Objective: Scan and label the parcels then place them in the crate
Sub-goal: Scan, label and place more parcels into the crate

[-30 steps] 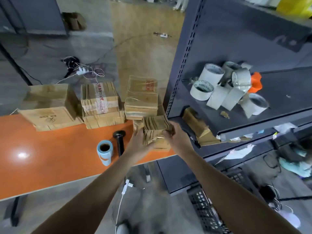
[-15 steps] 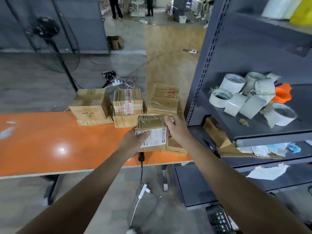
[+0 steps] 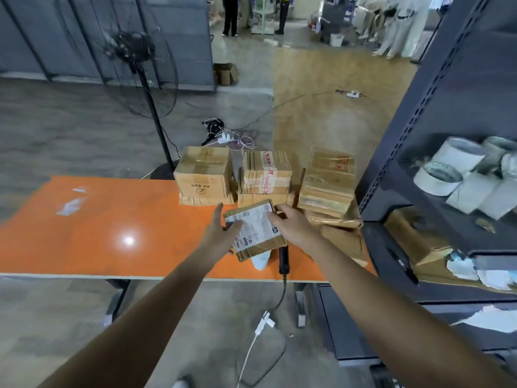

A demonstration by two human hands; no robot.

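Left hand, right hand grip 1 flat cardboard parcel, white label facing up.

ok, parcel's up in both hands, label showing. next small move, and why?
Probably let the right hand go of the parcel and reach down for the black scanner lying on the orange table just beneath it. The left hand also grips the parcel, so it could likely hold it alone, and the white label faces up, ready to scan.

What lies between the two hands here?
A labelled parcel, gripped by the left hand and right hand from either side, seen in the head view.
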